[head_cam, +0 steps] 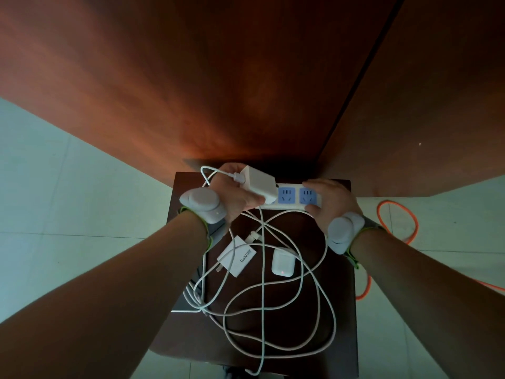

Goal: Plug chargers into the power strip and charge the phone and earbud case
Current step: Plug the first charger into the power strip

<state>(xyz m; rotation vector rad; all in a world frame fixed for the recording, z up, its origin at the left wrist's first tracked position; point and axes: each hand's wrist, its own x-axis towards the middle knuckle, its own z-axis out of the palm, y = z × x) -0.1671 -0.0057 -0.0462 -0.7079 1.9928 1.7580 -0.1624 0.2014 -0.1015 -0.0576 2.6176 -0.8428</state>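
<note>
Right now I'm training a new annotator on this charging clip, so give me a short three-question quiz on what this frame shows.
1. True or false: the left hand grips a white charger at the power strip.
2. Multiple choice: where is the earbud case? A) in the right hand B) on the dark table, among the white cables C) on the floor
3. Fill in: the second charger lying on the table is printed "___".

Key
1. True; it sits at the strip's left end, a cable plugged into it.
2. B; the right hand only steadies the strip's other end.
3. GaN
</note>
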